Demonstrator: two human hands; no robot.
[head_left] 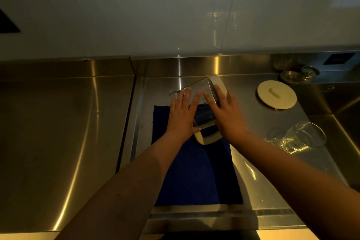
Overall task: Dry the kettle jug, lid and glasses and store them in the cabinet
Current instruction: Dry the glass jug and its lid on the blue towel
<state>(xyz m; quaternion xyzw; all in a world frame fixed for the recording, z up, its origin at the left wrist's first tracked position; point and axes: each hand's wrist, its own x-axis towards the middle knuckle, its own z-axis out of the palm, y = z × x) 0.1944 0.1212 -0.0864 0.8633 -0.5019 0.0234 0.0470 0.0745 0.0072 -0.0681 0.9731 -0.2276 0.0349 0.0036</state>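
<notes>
Head view: both hands, left (182, 111) and right (224, 115), flat-fingered, steady the jug (204, 101) tipped on its side over the cloth (196, 173) on the bench (68, 122), likely for draining; lid (277, 94) and glasses (303, 136) wait rightward.

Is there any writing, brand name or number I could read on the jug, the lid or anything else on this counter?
None can be read.
kettle jug: no label shows.
lid: plain, no print.
dark panel on the back wall: it bears a faint mark, too small and blurred to read.
</notes>
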